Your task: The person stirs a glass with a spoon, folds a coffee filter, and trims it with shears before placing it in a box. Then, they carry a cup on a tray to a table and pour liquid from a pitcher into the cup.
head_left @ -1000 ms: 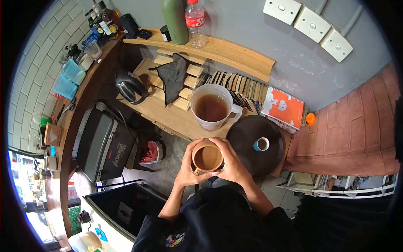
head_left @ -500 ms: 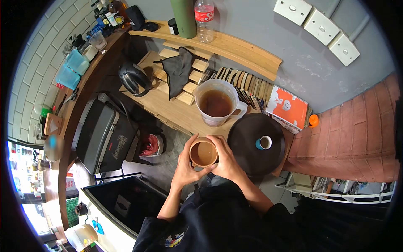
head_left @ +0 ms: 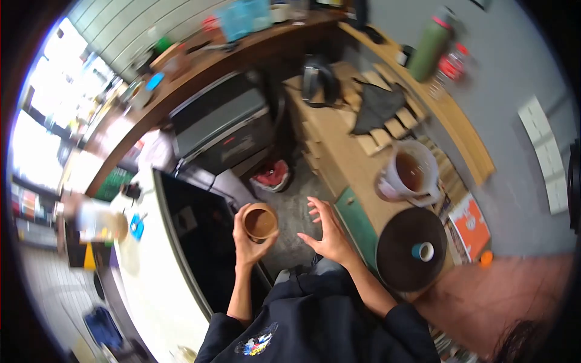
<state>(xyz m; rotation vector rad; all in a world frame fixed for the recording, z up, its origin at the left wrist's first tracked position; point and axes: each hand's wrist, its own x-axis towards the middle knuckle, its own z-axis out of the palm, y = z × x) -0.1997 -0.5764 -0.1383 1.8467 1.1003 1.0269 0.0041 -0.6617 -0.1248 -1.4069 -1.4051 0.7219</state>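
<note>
My left hand point(head_left: 245, 245) is wrapped round a brown cup point(head_left: 261, 223) with brown liquid in it, held over the floor beside the dark glass-topped appliance. To the right of the cup, my right hand point(head_left: 330, 236) is raised with its fingers spread and nothing in them. Beyond that hand, a clear plastic jug point(head_left: 431, 160) of brown liquid stands on the wooden bench point(head_left: 339, 142). A round black tray point(head_left: 399, 248) lies close by, with a small blue cup point(head_left: 423, 251) on it.
An electric kettle point(head_left: 321, 85) and a dark cloth point(head_left: 378, 109) are on the bench's far part. A bin with a red liner point(head_left: 270, 175) stands on the floor. To the left is a white counter point(head_left: 157, 266). A green flask point(head_left: 431, 48) stands on the shelf.
The view has swung left. My right hand has let go of the cup and moved away to the right, its fingers opening. My left hand keeps the cup.
</note>
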